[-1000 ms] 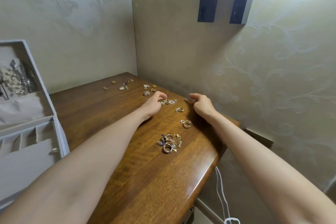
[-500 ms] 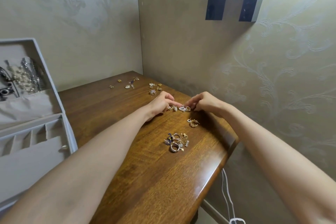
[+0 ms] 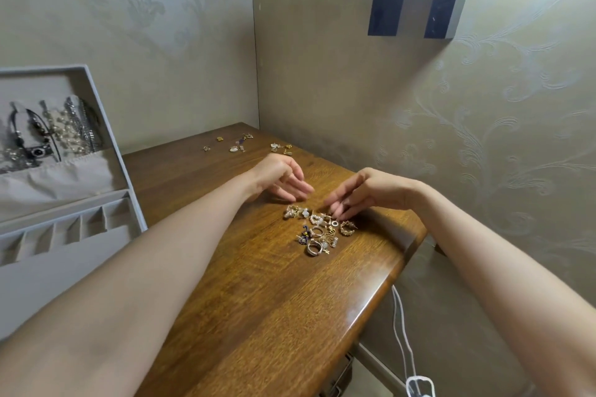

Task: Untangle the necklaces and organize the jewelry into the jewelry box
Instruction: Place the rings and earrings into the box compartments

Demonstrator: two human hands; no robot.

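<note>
While both hands hang over the table (image 3: 258,300), the jewelry pile (image 3: 319,230) sits just below the tips: approx 5 o'clock from the left hand (image 3: 277,176), 7 o'clock from the right hand (image 3: 377,190). Right fingers (image 3: 346,203) are nearer, at the pile's top row; blur, can't tell contact. Both hands look loose, spread, gripping nothing. That row's long axis runs 9-to-3, w/ no clear pointing end. Jewelry box (image 3: 106,126) stands well apart at 9 o'clock, lid up.

A wooden table (image 3: 258,300) fills a corner of pale floral-patterned walls (image 3: 483,145).
</note>
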